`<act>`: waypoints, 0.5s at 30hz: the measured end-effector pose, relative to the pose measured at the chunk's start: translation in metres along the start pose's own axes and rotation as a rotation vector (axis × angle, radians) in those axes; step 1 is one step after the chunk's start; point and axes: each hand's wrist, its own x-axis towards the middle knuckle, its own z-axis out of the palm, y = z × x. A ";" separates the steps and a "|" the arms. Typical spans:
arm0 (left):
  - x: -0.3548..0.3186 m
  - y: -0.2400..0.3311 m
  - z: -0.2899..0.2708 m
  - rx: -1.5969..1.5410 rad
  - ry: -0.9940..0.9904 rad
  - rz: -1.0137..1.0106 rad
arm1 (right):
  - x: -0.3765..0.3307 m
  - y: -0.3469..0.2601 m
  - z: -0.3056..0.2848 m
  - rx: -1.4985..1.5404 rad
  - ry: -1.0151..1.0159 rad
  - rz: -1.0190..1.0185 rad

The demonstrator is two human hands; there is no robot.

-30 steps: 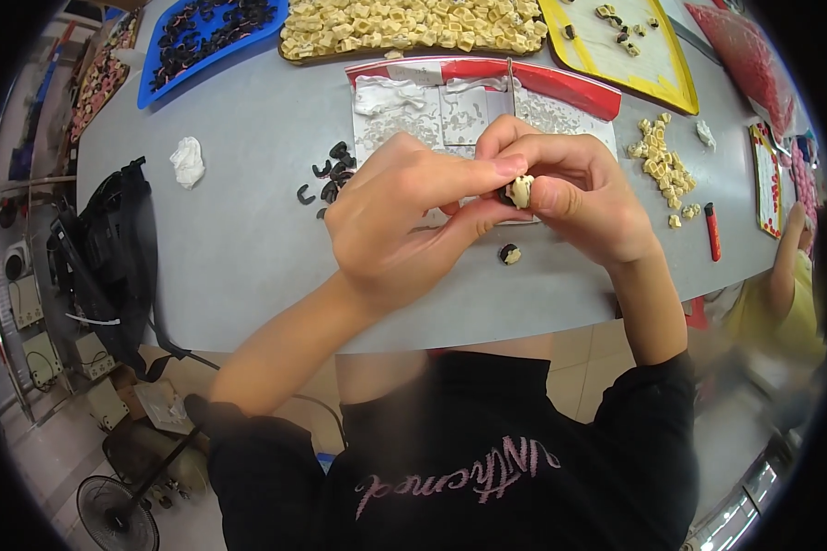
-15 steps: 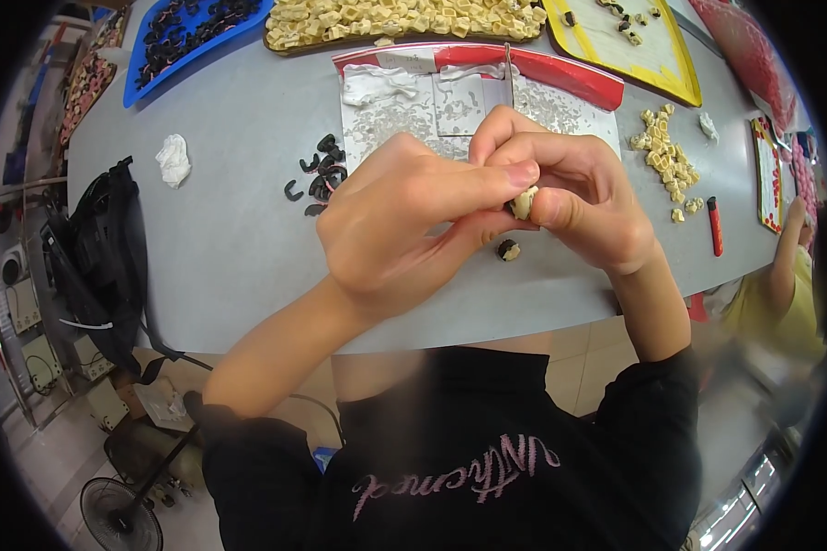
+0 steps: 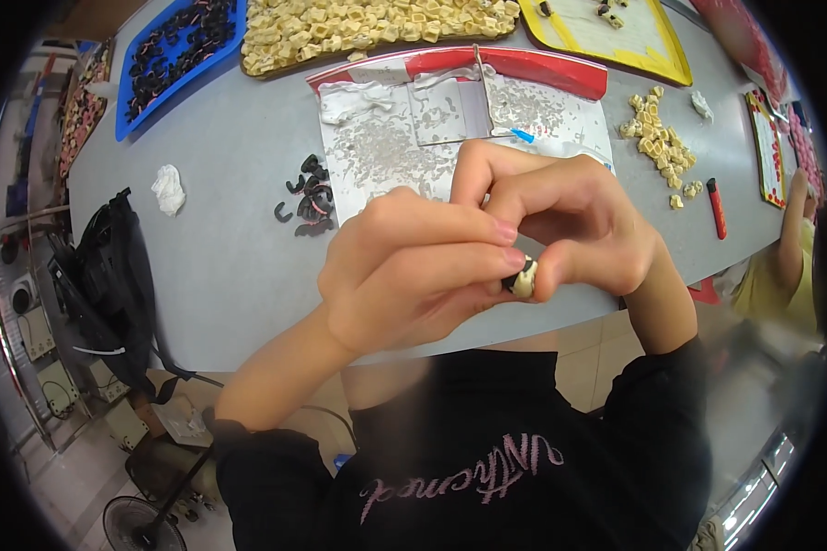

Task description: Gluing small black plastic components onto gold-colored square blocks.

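Between the fingertips of both hands is a small cream-and-black piece (image 3: 524, 279), held low over the table's near edge. My left hand (image 3: 409, 266) pinches its black side with thumb and fingers. My right hand (image 3: 583, 220) is curled, thumb and fingers pressing at the cream side. Part of the piece is hidden by the fingers. Left of the hands lie several black curved pieces (image 3: 314, 202). A loose pile of hollow cream pieces (image 3: 660, 142) lies to the right. Behind the hands, a white sheet (image 3: 368, 151) bears many grey specks and a small blue tip (image 3: 522, 135).
At the back stand a blue tray (image 3: 124, 124) of black pieces, a tray heaped with cream pieces (image 3: 377, 28) and a yellow-rimmed tray (image 3: 685, 69). Crumpled tissue (image 3: 168, 189) and a black bag (image 3: 101, 275) are left; a red stick-shaped tool (image 3: 717, 209) and another person's arm (image 3: 793, 220) are right.
Both hands have come lower, toward my body, with the piece still between them. The left fingers have shifted their grip. The blue tip now shows; a small black-and-cream piece on the table no longer does.
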 end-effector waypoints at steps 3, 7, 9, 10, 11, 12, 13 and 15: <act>0.000 0.003 0.000 0.018 -0.018 -0.006 | 0.000 0.000 0.002 0.004 -0.001 0.011; 0.004 0.010 -0.006 0.025 -0.082 -0.018 | -0.001 0.000 0.001 0.014 -0.052 0.024; 0.004 0.011 -0.007 0.034 -0.124 -0.035 | -0.001 0.000 0.002 0.030 -0.055 0.034; 0.001 0.011 -0.006 0.019 -0.099 -0.035 | -0.001 0.001 0.003 0.043 -0.060 0.048; 0.000 0.010 -0.005 0.004 -0.074 -0.036 | -0.001 0.001 0.003 0.047 -0.059 0.045; -0.001 0.010 -0.005 0.006 -0.078 -0.038 | -0.001 0.001 0.002 0.050 -0.072 0.042; -0.001 0.009 -0.005 -0.019 -0.076 -0.037 | 0.000 0.002 0.002 0.053 -0.085 0.040; -0.002 0.008 -0.004 -0.050 -0.076 -0.038 | -0.001 0.000 0.002 0.050 -0.089 0.048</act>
